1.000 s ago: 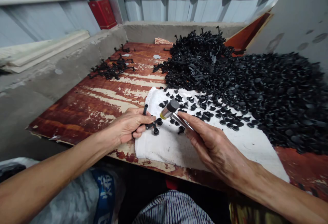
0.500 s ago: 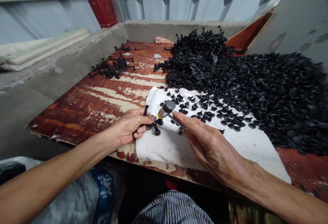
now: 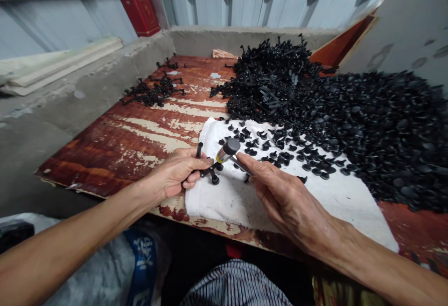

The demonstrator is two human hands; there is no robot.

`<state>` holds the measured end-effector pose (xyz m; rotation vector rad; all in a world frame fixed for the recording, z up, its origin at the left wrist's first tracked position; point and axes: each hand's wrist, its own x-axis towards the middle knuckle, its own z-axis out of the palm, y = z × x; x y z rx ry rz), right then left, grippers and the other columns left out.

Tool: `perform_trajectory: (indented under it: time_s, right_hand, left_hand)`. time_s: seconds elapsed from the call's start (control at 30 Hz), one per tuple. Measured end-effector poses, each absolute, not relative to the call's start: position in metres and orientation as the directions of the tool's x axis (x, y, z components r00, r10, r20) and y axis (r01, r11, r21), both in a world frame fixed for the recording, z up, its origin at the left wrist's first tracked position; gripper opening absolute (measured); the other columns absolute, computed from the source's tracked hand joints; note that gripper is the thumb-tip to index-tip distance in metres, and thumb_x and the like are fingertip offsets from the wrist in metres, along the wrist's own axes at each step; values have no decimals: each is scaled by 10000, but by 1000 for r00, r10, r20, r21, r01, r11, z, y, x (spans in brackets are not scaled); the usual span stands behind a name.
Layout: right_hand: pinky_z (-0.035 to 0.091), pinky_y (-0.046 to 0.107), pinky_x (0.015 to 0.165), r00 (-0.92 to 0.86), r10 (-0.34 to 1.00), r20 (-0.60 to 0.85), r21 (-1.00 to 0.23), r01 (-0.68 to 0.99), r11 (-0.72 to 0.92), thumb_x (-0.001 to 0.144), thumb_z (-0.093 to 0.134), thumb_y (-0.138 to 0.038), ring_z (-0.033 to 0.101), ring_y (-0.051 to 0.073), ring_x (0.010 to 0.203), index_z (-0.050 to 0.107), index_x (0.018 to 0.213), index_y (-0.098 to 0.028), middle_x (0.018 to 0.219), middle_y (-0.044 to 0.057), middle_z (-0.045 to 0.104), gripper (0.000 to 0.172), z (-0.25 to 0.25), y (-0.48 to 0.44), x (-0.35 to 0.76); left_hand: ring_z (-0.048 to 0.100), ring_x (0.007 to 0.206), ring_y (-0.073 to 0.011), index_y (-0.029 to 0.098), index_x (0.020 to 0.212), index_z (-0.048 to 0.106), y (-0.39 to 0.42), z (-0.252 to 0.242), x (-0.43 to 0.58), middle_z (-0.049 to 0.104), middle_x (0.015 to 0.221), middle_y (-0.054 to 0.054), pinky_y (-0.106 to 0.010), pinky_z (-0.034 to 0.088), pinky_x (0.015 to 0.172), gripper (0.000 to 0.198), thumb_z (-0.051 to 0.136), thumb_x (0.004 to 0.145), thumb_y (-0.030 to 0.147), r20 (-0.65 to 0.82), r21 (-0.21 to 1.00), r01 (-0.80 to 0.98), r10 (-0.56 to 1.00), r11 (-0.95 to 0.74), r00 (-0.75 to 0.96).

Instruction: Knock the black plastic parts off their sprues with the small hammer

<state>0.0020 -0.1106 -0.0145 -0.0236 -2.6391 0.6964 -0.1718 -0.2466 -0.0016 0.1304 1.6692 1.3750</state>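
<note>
My left hand (image 3: 184, 168) is closed on a black bracket with several arms (image 3: 209, 170), with one knobbed arm pointing up and another ending in a round foot on the cloth. In my right hand (image 3: 280, 189) is a small mallet (image 3: 231, 147) with a dark round face, a metal body and a yellow-edged face below. The mallet's lower face is at the end of the bracket beside my left thumb; whether they touch I cannot tell. Beneath both lies a white cloth (image 3: 231, 201). Loose black round-headed pegs (image 3: 285, 156) are scattered across its far part.
A big heap of black pegs (image 3: 392, 128) covers the right side, with a pile of black brackets (image 3: 269, 73) behind. A smaller group of black brackets (image 3: 154, 91) lies at the far left of the worn wooden board (image 3: 105, 156). A low concrete ledge (image 3: 105, 79) borders it.
Almost nothing differs. Both hands, the bracket and the mallet keep nearly the same positions.
</note>
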Motion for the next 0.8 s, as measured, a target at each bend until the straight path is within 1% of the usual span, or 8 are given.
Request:
perform_trajectory:
  time_s: [0.13, 0.23, 0.37, 0.43, 0.5, 0.6, 0.7, 0.8]
  right_hand:
    - [608, 402, 707, -937, 117, 328, -483, -59, 874, 898, 362, -74, 674, 205, 742, 470, 1417, -119, 882, 117, 675, 532, -12, -110, 3]
    - [585, 329, 629, -944, 109, 310, -460, -49, 887, 886, 368, -79, 639, 175, 681, 451, 1439, -149, 885, 100, 655, 564, -11, -109, 4]
    - [439, 232, 437, -953, 67, 295, -359, -46, 932, 825, 364, -33, 484, 111, 479, 462, 1431, -116, 782, 55, 591, 619, -12, -108, 3]
    - [361, 221, 398, -958, 51, 281, -313, -41, 949, 794, 381, -17, 401, 90, 426, 466, 1427, -92, 747, 37, 560, 643, -11, -108, 1]
    - [328, 218, 395, -966, 50, 254, -295, -28, 955, 782, 402, -14, 359, 78, 413, 458, 1434, -91, 746, 30, 549, 659, -10, -108, 0]
    - [330, 216, 410, -975, 57, 216, -280, -6, 960, 769, 410, -10, 361, 79, 428, 447, 1442, -106, 768, 34, 561, 680, -8, -108, -2]
    - [357, 226, 432, -978, 43, 203, -277, -15, 961, 752, 408, 0, 406, 100, 464, 436, 1443, -104, 789, 46, 579, 699, -7, -106, -3]
    - [388, 239, 438, -970, 28, 242, -321, -53, 946, 794, 386, -13, 433, 114, 476, 437, 1437, -118, 790, 48, 585, 653, -4, -106, 1]
  left_hand:
    - [278, 275, 4, 147, 681, 550, -245, 3, -169, 476, 516, 64, -128, 170, 265, 171, 582, 783, 14, -558, 830, -403, 578, 387, -595]
    - [282, 276, -4, 158, 669, 537, -244, 5, -168, 442, 487, 75, -131, 170, 269, 190, 594, 775, 12, -551, 834, -373, 574, 407, -606]
    - [264, 280, -6, 159, 685, 540, -243, 6, -169, 416, 466, 86, -127, 161, 270, 184, 586, 771, 4, -577, 816, -383, 564, 433, -590]
    - [258, 288, -6, 153, 707, 555, -244, 6, -170, 409, 465, 90, -122, 163, 272, 163, 578, 772, 5, -583, 812, -400, 587, 425, -562]
    - [279, 302, -10, 147, 716, 563, -246, 5, -171, 416, 468, 86, -116, 179, 275, 150, 568, 772, 8, -590, 806, -425, 609, 411, -530]
    - [333, 322, -16, 143, 696, 554, -249, 4, -172, 446, 482, 72, -107, 203, 280, 147, 565, 751, 8, -591, 803, -453, 619, 388, -517]
    - [344, 326, -18, 147, 683, 551, -251, 3, -173, 458, 488, 69, -107, 212, 279, 149, 589, 708, 5, -566, 819, -443, 633, 364, -528]
    - [326, 319, -16, 156, 679, 545, -252, 3, -172, 444, 471, 74, -106, 196, 280, 160, 605, 688, 8, -560, 825, -432, 629, 365, -539]
